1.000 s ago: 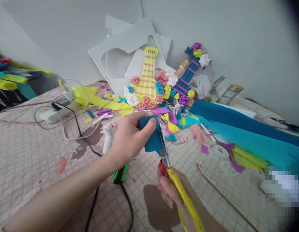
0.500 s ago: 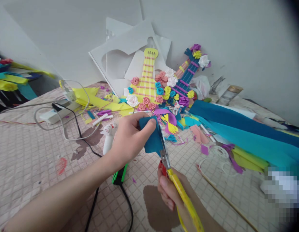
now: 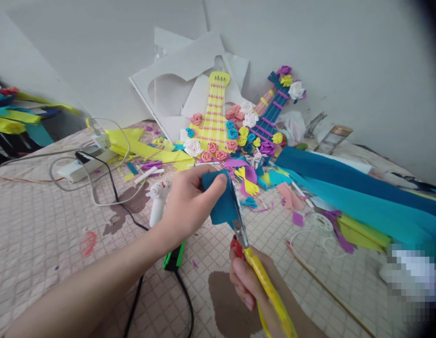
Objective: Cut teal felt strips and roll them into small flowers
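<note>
My left hand [image 3: 188,202] pinches a folded piece of teal paper [image 3: 223,202] between thumb and fingers, held above the tiled floor. My right hand [image 3: 248,279] grips the yellow and red handles of scissors [image 3: 242,230], whose blades run up along the right edge of the teal piece. Just beyond lie paper scraps and a yellow paper guitar [image 3: 213,122] and a blue paper guitar [image 3: 270,112], both trimmed with paper roses.
A white glue gun [image 3: 157,202] with a green-tipped black cable lies left of my hand. A power strip [image 3: 80,165] with cords sits farther left. Long teal and yellow paper sheets [image 3: 345,192] spread at the right, beside a thin wooden stick [image 3: 330,291] and a glass jar [image 3: 332,137].
Almost nothing differs; the scissors and the teal piece have shifted very slightly while both hands keep their grip.
</note>
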{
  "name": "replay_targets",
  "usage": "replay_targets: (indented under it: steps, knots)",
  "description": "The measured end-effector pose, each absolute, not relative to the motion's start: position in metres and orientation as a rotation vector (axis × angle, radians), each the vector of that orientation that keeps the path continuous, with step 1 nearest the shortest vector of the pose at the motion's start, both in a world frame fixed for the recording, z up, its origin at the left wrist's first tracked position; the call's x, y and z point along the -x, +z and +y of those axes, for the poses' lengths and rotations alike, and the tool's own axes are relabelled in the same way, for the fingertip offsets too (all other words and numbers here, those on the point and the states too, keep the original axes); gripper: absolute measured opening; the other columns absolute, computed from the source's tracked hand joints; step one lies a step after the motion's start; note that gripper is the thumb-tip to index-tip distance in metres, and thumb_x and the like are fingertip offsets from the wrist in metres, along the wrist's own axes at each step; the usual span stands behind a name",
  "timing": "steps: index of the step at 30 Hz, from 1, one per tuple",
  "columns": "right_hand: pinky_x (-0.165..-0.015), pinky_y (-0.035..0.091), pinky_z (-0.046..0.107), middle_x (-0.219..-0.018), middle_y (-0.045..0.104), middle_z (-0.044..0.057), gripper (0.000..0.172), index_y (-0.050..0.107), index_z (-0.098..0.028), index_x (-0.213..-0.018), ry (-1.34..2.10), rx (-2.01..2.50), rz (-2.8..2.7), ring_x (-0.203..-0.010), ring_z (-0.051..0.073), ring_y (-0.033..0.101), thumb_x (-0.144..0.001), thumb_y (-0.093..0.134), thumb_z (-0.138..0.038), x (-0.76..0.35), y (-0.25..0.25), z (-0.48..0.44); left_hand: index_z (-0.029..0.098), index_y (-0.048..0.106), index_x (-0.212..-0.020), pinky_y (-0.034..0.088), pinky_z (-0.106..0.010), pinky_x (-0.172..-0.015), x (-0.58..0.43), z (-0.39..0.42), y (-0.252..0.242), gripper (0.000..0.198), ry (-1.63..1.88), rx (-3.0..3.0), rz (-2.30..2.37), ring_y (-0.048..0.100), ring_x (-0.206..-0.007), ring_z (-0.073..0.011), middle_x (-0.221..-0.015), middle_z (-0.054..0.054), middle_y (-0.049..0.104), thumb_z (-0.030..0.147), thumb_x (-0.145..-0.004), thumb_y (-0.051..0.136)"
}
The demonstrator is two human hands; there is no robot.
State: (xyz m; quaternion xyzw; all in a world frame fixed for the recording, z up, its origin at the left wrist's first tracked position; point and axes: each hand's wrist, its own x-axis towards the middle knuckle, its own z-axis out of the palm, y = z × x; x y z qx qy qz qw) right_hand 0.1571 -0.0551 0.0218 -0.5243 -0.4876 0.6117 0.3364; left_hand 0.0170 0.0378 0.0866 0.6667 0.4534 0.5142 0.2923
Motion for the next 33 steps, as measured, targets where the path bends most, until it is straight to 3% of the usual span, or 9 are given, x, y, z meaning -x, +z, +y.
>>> replay_targets:
  steps: [33]
  knots:
    - [-0.040, 0.024, 0.021, -0.052, 0.039, -0.006, 0.044, 0.038, -0.020, -0.068, 1.557, 1.428, -1.321, -0.041, 0.005, 0.033, -0.080, 0.048, -0.061, -0.154, 0.019, -0.057, 0.017, 0.053, -0.057, 0.033, -0.017, -0.043, -0.016, 0.038, 0.086, 0.023, 1.399, -1.790, 1.171, 0.041, -0.054, -0.0090, -0.053, 0.003, 0.044, 0.027, -0.077, 0.057]
